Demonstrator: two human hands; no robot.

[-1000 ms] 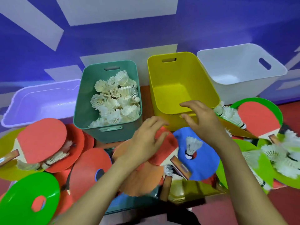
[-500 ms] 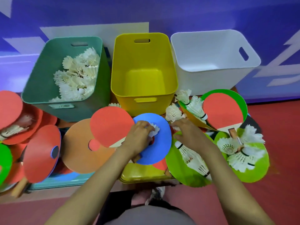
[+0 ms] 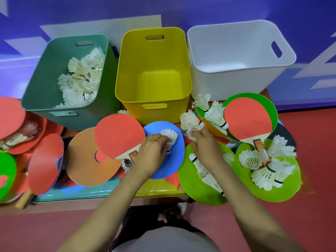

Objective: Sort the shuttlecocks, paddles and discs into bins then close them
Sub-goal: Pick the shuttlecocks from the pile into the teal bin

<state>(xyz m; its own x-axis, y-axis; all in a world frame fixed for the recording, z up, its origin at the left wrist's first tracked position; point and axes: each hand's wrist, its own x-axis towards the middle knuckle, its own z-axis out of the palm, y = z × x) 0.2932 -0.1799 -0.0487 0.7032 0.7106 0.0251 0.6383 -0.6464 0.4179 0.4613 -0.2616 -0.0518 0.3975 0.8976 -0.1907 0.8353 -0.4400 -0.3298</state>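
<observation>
My left hand (image 3: 151,153) grips a white shuttlecock (image 3: 170,136) that stands on a blue disc (image 3: 174,160). My right hand (image 3: 205,146) pinches another shuttlecock (image 3: 189,122) just right of that disc. A green bin (image 3: 45,91) at the back left holds several shuttlecocks. The yellow bin (image 3: 154,99) in the middle and the white bin (image 3: 227,84) on the right hold nothing. A red paddle (image 3: 118,135) lies left of my left hand. Another red paddle (image 3: 247,119) rests on a green disc (image 3: 272,113) at the right.
Orange (image 3: 85,160), red (image 3: 43,164) and green (image 3: 198,186) discs overlap along the front. More shuttlecocks (image 3: 267,170) lie on a lime disc (image 3: 291,188) at the right. Teal (image 3: 76,194) and yellow (image 3: 156,188) lids lie flat under the discs. A purple wall stands behind the bins.
Both hands came down from in front of the yellow bin onto the discs. The left hand took hold of the shuttlecock on the blue disc; the right closed on one beside it.
</observation>
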